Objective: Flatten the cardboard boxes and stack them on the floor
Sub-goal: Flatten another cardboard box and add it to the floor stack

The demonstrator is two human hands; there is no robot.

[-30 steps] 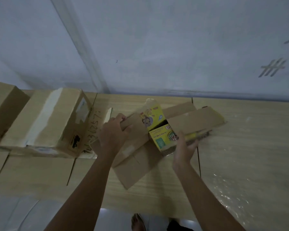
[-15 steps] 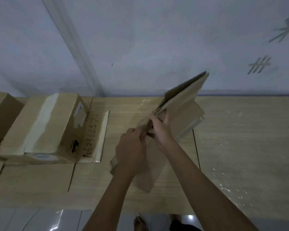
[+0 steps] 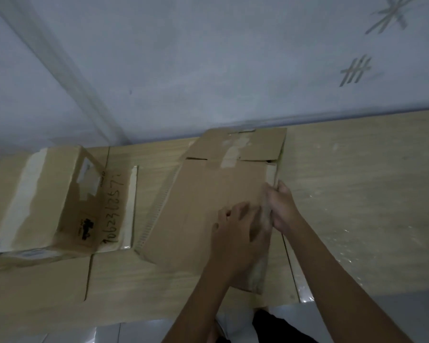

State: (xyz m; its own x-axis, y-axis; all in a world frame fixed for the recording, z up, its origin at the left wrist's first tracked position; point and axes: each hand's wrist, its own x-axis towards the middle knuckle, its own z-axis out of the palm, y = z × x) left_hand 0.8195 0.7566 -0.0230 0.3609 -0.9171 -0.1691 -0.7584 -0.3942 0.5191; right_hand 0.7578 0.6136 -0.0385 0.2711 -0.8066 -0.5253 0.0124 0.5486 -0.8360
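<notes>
A brown cardboard box (image 3: 208, 201), now folded flat with its plain side up, lies on the wood-patterned surface (image 3: 357, 194) in the middle. Old tape marks cross its far flaps. My left hand (image 3: 235, 233) presses down on its near right part with fingers spread. My right hand (image 3: 280, 206) grips the box's right edge, fingers wrapped around the fold. A second brown box (image 3: 42, 201), still upright and taped, stands to the left with one flap down showing handwritten digits.
A pale wall (image 3: 208, 58) rises right behind the surface. Seams split the wood-patterned surface into panels. Glossy grey floor tiles (image 3: 104, 332) show at the bottom edge, near my foot. Shiny plastic film covers the surface at the right.
The box stood folded on edge, held up by both hands; now it lies flat, plain side up. The printed yellow inside is no longer visible. The camera has tilted and moved closer.
</notes>
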